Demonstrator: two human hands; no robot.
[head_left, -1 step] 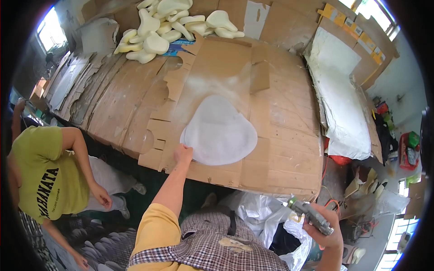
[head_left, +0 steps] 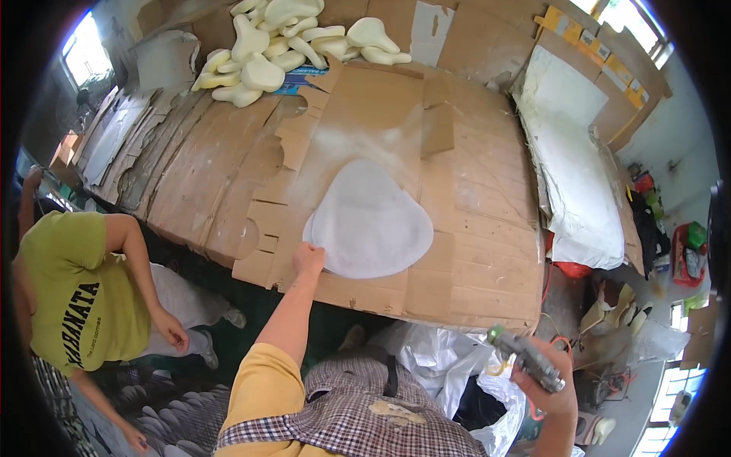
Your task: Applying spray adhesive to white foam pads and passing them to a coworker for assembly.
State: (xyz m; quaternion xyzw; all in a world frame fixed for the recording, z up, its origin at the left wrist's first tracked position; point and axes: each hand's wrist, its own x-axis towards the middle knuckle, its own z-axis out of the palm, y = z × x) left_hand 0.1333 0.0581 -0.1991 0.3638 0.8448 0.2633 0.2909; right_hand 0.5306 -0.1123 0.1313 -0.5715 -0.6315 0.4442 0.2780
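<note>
On the brown cardboard of the table lies a stack of thin, light grey sheets, each a rounded triangle like a saddle cover. Its lower left edge, fanned out a little, is pinched in my left hand, fingers closed. Over to the right, below the table's front edge, my right hand is wrapped round a grey metal spray gun with a green part at its front. The gun points up and left, apart from the sheets. How many sheets are stacked I cannot tell.
Pale yellow foam saddle pads are heaped at the table's back left. A person in a green shirt stands on the left. Crumpled silvery plastic hangs before me. A white-covered board stands at the right, beyond the cardboard tabletop.
My right hand and the spray gun have shifted very slightly to the right. My left hand and the sheets have stayed in place.
</note>
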